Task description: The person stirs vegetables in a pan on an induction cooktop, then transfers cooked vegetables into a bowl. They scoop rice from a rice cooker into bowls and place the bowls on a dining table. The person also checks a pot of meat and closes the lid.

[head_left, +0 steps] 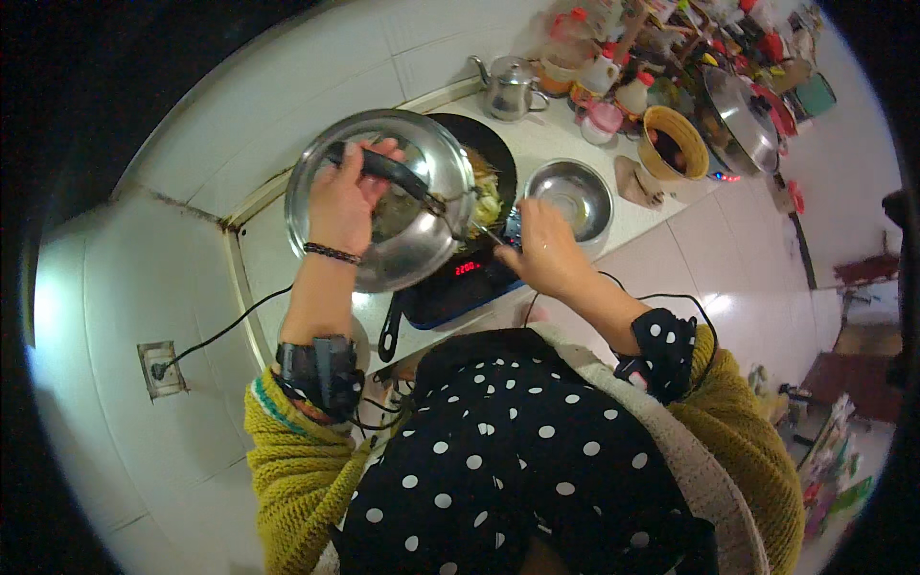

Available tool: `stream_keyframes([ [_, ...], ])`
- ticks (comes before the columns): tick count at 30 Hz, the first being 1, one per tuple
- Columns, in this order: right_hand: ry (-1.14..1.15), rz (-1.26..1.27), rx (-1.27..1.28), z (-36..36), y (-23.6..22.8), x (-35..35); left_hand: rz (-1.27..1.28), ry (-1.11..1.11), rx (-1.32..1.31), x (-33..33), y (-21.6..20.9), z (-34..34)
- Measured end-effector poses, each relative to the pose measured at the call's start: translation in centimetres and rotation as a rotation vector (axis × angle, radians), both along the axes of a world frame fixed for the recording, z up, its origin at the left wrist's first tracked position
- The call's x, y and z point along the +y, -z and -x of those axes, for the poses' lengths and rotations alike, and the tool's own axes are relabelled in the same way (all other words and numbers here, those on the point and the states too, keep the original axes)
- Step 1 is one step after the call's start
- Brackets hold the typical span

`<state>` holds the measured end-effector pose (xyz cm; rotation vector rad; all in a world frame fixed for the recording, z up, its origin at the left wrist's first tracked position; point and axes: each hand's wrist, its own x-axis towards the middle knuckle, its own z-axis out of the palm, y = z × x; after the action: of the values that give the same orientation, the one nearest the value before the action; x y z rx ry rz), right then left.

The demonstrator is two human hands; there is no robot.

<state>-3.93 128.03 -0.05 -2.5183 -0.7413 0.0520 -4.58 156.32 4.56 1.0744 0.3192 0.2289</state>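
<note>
My left hand (347, 196) is closed round the black handle of a large round steel lid (407, 254). Tilted over the left part of a dark frying pan (470, 129), the lid hides much of it. Shredded pale green and yellowish food (487, 199) shows in the uncovered right side of the pan. In my right hand (548, 251) is a cooking utensil with a thin metal stem (492, 235) and a dark handle. Its stem points toward the food, and its head cannot be made out. Under the pan is a black induction cooker (460, 295) with a lit red display.
Right of the pan stands a steel bowl (578, 187). Behind are a steel kettle (515, 88), several bottles and jars, a yellow tub (673, 144) and another lidded pot (738, 120). A black handle (390, 331) juts over the counter's front. A cord runs to the wall socket (163, 369).
</note>
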Motion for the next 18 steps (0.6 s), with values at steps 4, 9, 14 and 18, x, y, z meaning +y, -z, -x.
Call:
stream_keyframes([
  [4,0.005,0.259,0.440,1.6,4.0,-2.4,-0.062,0.034,-0.001,1.2,0.9,-0.9],
  [9,0.111,-0.101,0.059,2.6,4.0,-7.8,-0.046,0.088,-0.059,2.6,0.8,-1.8],
  [14,0.374,-0.609,0.659,3.7,2.1,-14.6,-0.022,0.163,-0.081,3.6,1.3,-2.1],
  [18,0.520,-1.224,1.108,8.4,0.5,-17.4,-0.021,0.266,-0.055,3.2,3.8,-2.0],
])
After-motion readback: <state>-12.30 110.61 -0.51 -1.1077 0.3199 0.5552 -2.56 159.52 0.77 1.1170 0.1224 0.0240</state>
